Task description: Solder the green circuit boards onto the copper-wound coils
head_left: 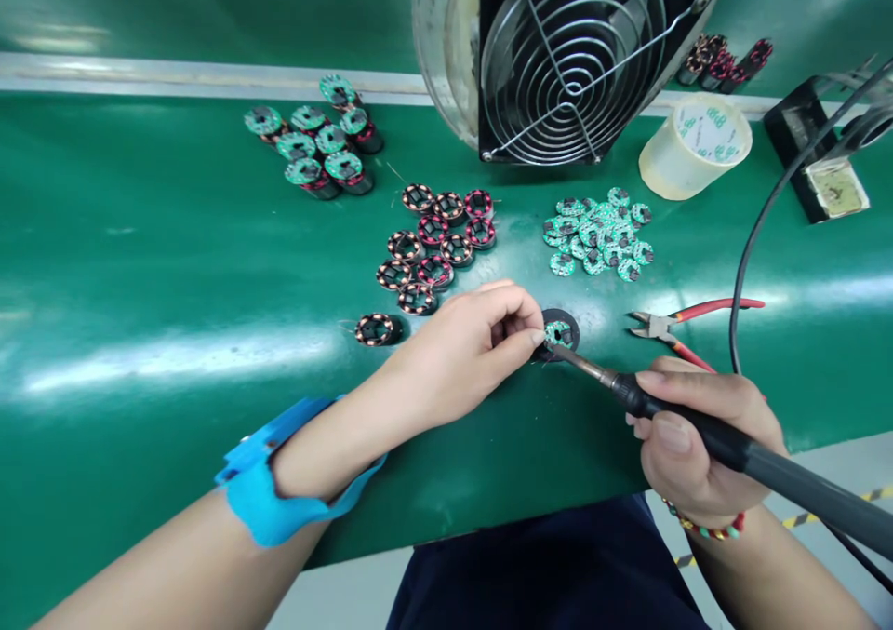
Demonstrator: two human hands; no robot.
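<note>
My right hand (704, 435) is wrapped round the handle of a soldering iron (726, 439). The iron's tip meets the near left edge of a small round green circuit board (559, 334), which sits on a round black base (570, 319). At that same edge my left hand (481, 341) is closed in a pinch, thumb against fingers. What lies between those fingertips is too small to make out. Left of this hand lies a single wound motor coil (378, 329), with a group of copper and red coils (433, 231) beyond it.
Loose green boards (601, 232) are heaped behind the base. Red-handled cutters (659, 325) lie to the right, near the iron's cable (743, 267). A fan (572, 87), a tape roll (680, 160) and a soldering stand (813, 160) line the back. Board-topped coils (321, 141) stand at back left.
</note>
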